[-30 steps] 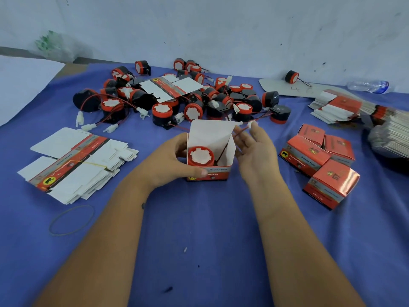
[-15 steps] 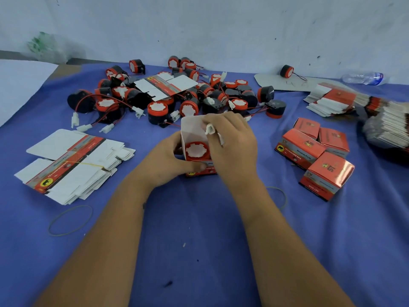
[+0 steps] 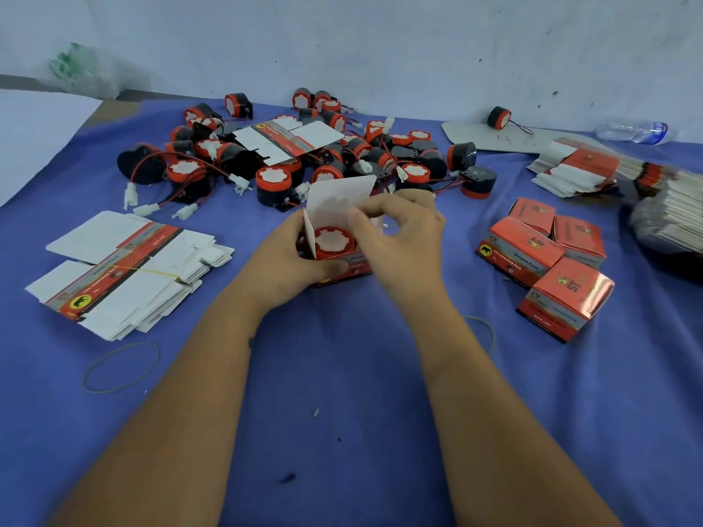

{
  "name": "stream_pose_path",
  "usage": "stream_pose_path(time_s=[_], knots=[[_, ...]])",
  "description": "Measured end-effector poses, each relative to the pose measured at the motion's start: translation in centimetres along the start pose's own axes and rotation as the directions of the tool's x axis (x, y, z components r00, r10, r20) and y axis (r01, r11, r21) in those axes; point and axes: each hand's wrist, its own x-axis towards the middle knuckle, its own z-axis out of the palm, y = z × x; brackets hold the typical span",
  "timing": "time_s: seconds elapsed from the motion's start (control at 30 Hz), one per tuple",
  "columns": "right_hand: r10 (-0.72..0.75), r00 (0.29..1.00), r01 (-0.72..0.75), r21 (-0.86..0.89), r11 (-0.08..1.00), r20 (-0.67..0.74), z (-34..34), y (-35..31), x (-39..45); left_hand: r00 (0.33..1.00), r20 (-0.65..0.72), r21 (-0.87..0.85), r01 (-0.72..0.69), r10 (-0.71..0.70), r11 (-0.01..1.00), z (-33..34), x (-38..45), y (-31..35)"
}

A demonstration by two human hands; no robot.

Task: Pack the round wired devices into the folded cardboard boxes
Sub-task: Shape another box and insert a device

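Hands (image 3: 395, 237) crowd open box (image 3: 338, 192); blue cloth (image 3: 342, 393) nearer.

Right hand (image 3: 403, 232) no longer open beside the box (image 3: 334, 237) as a second ago, nor laid flat over its mouth as half a second ago: now raised at the right edge of the opening, fingers curled, thumb and forefinger pinched at the inner side of the upright flap. White connector, earlier out between the fingertips, now mostly hidden under that hand. Red face of the round device (image 3: 334, 239) again uncovered inside the box.
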Motion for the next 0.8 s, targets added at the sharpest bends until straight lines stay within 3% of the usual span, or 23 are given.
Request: stream_pose_path(time_s=[0.17,0.33,0.47,0.57,0.67,0.8], knots=[[0.092,0.995,-0.091,-0.037,0.995,0.032,-0.9,1.1,0.9,0.999,0.037,-0.020,0.038,-0.037,0.999,-0.3,0.1,0.3],[0.011,0.998,-0.010,-0.014,1.000,0.066,0.1,1.3,0.5,0.996,0.084,-0.050,0.024,-0.020,0.998,-0.2,0.1,0.5],[-0.039,0.995,0.052,-0.140,0.989,0.092,0.9,2.2,0.0,0.994,0.108,-0.056,0.001,0.005,0.998,-0.2,0.0,0.5],[-0.153,0.988,0.151,-0.228,0.962,0.007,0.7,2.7,-0.1,0.994,0.107,-0.045,0.006,-0.001,0.999,-0.2,0.1,0.5],[-0.217,0.973,0.230,-0.365,0.902,0.078,0.3,2.5,0.1,0.994,0.106,-0.051,0.000,0.005,0.999,-0.3,0.1,0.5],[-0.216,0.971,0.237,-0.361,0.902,0.099,-0.3,2.7,0.4,0.996,0.087,-0.043,-0.003,0.006,0.999,-0.2,0.0,0.6]])
